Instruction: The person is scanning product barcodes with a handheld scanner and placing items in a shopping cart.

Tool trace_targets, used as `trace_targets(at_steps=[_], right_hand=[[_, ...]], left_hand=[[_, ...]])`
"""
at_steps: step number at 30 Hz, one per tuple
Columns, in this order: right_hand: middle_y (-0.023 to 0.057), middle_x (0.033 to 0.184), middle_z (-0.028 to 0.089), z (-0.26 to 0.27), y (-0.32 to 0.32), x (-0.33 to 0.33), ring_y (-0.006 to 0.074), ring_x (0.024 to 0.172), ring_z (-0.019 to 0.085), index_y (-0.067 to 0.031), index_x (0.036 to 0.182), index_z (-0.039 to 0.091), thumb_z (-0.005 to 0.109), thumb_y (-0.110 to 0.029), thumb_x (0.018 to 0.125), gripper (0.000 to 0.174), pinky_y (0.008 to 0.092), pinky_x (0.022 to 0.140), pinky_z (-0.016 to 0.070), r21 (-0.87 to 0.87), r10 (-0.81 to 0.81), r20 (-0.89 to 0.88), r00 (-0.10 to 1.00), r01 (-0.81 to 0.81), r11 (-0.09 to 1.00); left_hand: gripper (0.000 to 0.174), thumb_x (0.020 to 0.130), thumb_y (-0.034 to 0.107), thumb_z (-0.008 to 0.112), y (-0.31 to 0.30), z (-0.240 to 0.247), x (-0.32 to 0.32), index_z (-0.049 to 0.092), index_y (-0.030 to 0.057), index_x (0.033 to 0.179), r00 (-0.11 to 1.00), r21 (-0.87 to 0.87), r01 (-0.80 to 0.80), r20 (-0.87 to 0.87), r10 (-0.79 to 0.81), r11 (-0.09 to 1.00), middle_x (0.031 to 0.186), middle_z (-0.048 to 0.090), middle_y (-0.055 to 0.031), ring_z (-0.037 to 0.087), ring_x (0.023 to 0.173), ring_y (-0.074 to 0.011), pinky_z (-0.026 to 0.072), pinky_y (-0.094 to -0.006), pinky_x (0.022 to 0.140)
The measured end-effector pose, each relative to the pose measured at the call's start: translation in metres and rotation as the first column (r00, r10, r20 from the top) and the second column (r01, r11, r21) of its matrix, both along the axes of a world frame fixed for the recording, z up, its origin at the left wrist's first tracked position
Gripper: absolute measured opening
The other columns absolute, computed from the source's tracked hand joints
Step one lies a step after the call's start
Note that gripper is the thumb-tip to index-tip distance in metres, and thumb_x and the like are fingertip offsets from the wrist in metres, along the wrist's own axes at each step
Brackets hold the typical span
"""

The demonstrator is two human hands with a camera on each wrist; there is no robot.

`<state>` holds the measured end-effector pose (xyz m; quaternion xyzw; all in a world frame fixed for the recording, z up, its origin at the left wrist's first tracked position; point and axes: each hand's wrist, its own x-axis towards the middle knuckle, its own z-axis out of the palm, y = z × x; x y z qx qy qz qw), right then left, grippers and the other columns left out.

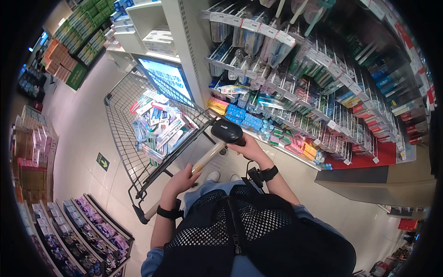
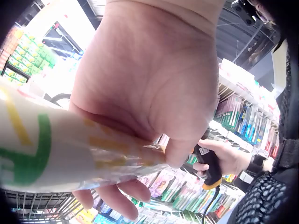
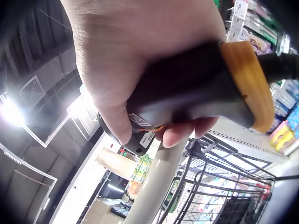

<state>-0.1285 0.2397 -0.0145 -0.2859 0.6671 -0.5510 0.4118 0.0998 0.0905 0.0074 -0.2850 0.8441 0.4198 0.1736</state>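
Observation:
My left hand (image 1: 181, 179) grips the pale handle bar (image 1: 208, 158) of a wire shopping cart. In the left wrist view the thumb and fingers of that hand (image 2: 154, 79) go round the bar (image 2: 60, 154), which has green and yellow print under clear wrap. My right hand (image 1: 253, 150) holds a black barcode scanner (image 1: 226, 131) above the right part of the bar. The right wrist view shows fingers curled round its dark grip (image 3: 187, 88), with an orange-yellow base and a cable. A pile of packaged goods, toothbrush packs among them (image 1: 164, 124), lies in the cart (image 1: 121, 138).
Close on the right stands a rack (image 1: 277, 85) of hanging packs with price strips. Small boxes (image 1: 244, 117) line its bottom shelf. A lit screen (image 1: 167, 78) is at the rack's end, beside the cart. Tiered display shelves (image 1: 76, 235) stand at lower left, stacked cartons (image 1: 37, 157) farther along.

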Motion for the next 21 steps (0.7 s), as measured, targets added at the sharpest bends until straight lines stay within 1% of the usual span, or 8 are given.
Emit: trace_targets(at_steps=[5,9,13,14,16,17,19,21], right_hand=[[0.0016,0.08,0.057,0.005,0.0,0.0,0.0076,0.063,0.052,-0.0042,0.103,0.055,0.07,-0.024,0.072,0.04,0.0216,0.05,0.0441,-0.005,0.009,0.003,1.0,-0.009,1.0],[0.0012,0.079,0.057,0.004,-0.001,0.001,0.0068,0.063,0.051,-0.0045,0.104,0.055,0.069,-0.024,0.073,0.04,0.0209,0.05,0.0432,-0.01,0.0,-0.007,1.0,0.0,1.0],[0.0006,0.077,0.056,0.0,0.0,0.001,0.0062,0.058,0.049,-0.0046,0.104,0.054,0.069,-0.024,0.073,0.04,0.0212,0.05,0.0426,-0.029,-0.009,0.023,1.0,0.01,1.0],[0.0008,0.076,0.056,-0.001,0.0,0.001,0.0061,0.058,0.049,-0.0044,0.104,0.054,0.069,-0.025,0.073,0.04,0.0213,0.049,0.0422,-0.024,0.004,0.024,1.0,-0.004,1.0],[0.0014,0.078,0.056,0.001,0.002,0.002,0.0058,0.058,0.049,-0.0043,0.107,0.051,0.069,-0.025,0.073,0.044,0.0212,0.049,0.0407,0.002,0.005,0.016,1.0,-0.005,1.0],[0.0014,0.078,0.056,0.003,0.002,0.004,0.0058,0.058,0.049,-0.0043,0.107,0.051,0.069,-0.025,0.073,0.044,0.0212,0.049,0.0407,-0.003,-0.048,0.015,0.999,0.048,0.999],[0.0015,0.08,0.055,0.006,0.007,0.012,0.0058,0.058,0.049,-0.0047,0.113,0.047,0.069,-0.025,0.074,0.049,0.0211,0.049,0.0402,-0.225,-0.239,-0.073,0.968,0.217,0.95],[0.002,0.083,0.055,0.014,0.021,0.013,0.0062,0.059,0.05,-0.0047,0.118,0.043,0.068,-0.022,0.074,0.053,0.0215,0.051,0.0416,-0.162,-0.291,0.039,0.956,0.293,0.942]], left_hand=[[0.037,0.087,0.036,0.049,-0.003,0.001,-0.001,0.039,0.0029,0.099,0.998,0.048,-0.003,0.059,0.001,0.999,0.068,0.055,-0.0141,0.054,0.063,-0.0248,0.0411,-0.0345,0.056],[0.036,0.087,0.036,0.049,-0.002,0.001,-0.001,0.038,0.0026,0.097,0.998,0.097,-0.026,0.051,0.021,0.995,0.067,0.054,-0.0135,0.054,0.062,-0.0237,0.0413,-0.0342,0.056],[0.037,0.086,0.037,0.049,-0.002,0.001,-0.004,0.038,0.0026,0.092,0.995,0.006,0.025,0.094,-0.025,1.0,0.067,0.055,-0.0174,0.056,0.063,-0.0306,0.0418,-0.0376,0.055],[0.04,0.085,0.04,0.048,-0.003,0.0,-0.004,0.038,0.0016,0.093,0.991,-0.051,0.075,0.113,-0.069,0.996,0.072,0.058,-0.0218,0.058,0.07,-0.0378,0.0437,-0.0433,0.059],[0.041,0.085,0.04,0.048,-0.004,0.004,-0.007,0.039,0.0017,0.094,0.98,-0.092,0.151,0.147,-0.136,0.984,0.075,0.059,-0.0225,0.057,0.073,-0.039,0.0438,-0.0445,0.061],[0.042,0.085,0.041,0.047,-0.006,0.007,-0.008,0.039,0.0017,0.095,0.969,-0.13,0.19,0.186,-0.165,0.973,0.078,0.059,-0.0233,0.057,0.076,-0.0403,0.044,-0.0458,0.063],[0.043,0.084,0.042,0.047,-0.013,0.011,-0.013,0.042,0.001,0.096,0.946,-0.136,0.28,0.205,-0.249,0.95,0.079,0.06,-0.0226,0.057,0.078,-0.0393,0.0447,-0.0452,0.066],[0.041,0.083,0.041,0.05,-0.017,0.026,-0.024,0.047,0.0016,0.093,0.917,-0.11,0.347,0.249,-0.312,0.931,0.077,0.06,-0.0203,0.059,0.076,-0.0365,0.0456,-0.0436,0.066]])
